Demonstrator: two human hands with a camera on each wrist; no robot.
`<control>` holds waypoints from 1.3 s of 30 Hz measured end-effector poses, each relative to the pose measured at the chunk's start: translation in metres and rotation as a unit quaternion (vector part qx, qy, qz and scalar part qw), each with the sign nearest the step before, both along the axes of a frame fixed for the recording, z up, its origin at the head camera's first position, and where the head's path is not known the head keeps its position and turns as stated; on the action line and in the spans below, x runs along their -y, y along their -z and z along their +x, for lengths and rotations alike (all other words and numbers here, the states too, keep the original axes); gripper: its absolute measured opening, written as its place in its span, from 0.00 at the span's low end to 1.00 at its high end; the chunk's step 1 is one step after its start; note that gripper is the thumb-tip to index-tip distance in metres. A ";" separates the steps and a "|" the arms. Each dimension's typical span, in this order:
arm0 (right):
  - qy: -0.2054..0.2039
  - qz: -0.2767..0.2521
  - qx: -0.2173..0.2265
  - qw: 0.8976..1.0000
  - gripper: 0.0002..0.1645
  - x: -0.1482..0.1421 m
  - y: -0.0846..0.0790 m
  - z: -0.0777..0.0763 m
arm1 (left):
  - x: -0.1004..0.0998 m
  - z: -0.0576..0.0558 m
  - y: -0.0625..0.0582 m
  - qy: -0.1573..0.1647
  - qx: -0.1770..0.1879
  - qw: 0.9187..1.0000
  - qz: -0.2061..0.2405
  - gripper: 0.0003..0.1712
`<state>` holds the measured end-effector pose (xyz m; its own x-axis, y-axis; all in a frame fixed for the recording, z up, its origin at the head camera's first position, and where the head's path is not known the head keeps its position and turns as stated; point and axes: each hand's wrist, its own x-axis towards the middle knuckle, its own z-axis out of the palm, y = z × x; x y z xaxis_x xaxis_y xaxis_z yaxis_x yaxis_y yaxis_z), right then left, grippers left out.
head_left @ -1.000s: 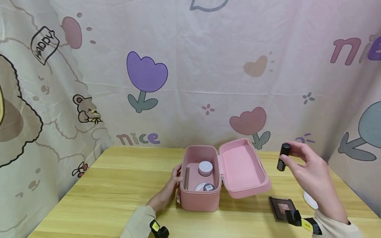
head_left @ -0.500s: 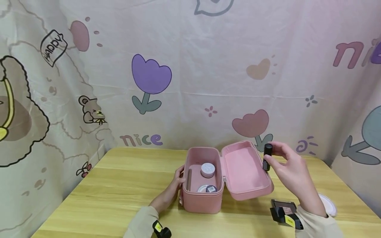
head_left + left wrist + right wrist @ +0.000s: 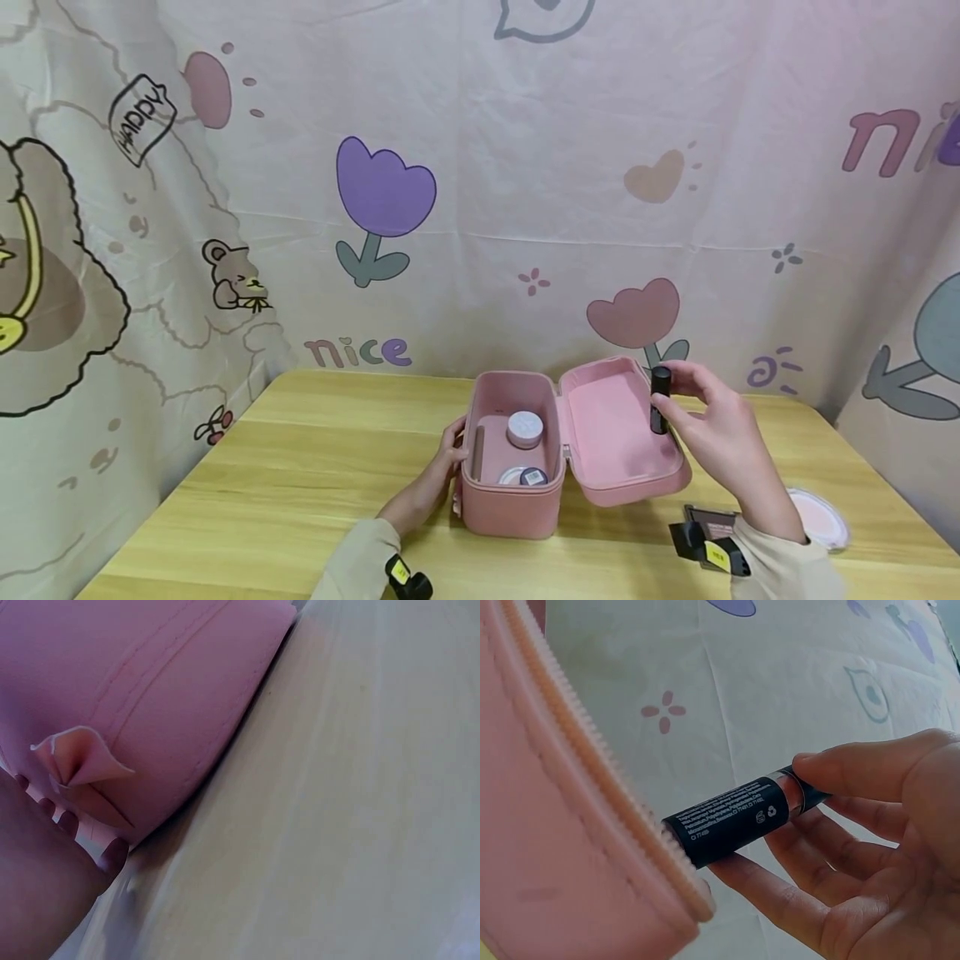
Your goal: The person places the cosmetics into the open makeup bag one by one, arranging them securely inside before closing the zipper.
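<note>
On the surface (image 3: 262, 500), at the near right, a dark palette (image 3: 715, 522) is partly hidden by the right wrist's strap (image 3: 693, 542), with a pale disc (image 3: 821, 518) to its right. The left wall of an open pink case (image 3: 510, 512) is touched by the left hand (image 3: 437, 472), fingers laid against it. Inside, a labelled round piece (image 3: 533, 477), a brown stick (image 3: 478, 454) and a white jar (image 3: 524, 428) are held. By the lid's (image 3: 611, 421) far right edge, a black tube (image 3: 660, 400) is pinched nearly upright by the right hand (image 3: 711, 414); contact with the lid cannot be told.
</note>
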<state>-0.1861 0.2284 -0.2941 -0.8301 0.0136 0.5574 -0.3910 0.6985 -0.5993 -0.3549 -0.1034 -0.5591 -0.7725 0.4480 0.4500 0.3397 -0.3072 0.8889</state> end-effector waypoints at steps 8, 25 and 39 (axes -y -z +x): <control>-0.007 -0.011 0.003 1.000 0.22 0.009 -0.001 -0.004 | -0.010 0.106 -0.132 -0.028 0.119 0.982 -0.141 0.40; -0.026 -0.041 -0.008 0.999 0.20 0.034 -0.003 -0.012 | -0.009 0.105 -0.126 -0.037 0.110 0.984 -0.136 0.42; -0.058 -0.052 0.018 0.997 0.20 0.060 0.009 -0.026 | -0.010 0.105 -0.125 -0.037 0.114 0.984 -0.132 0.42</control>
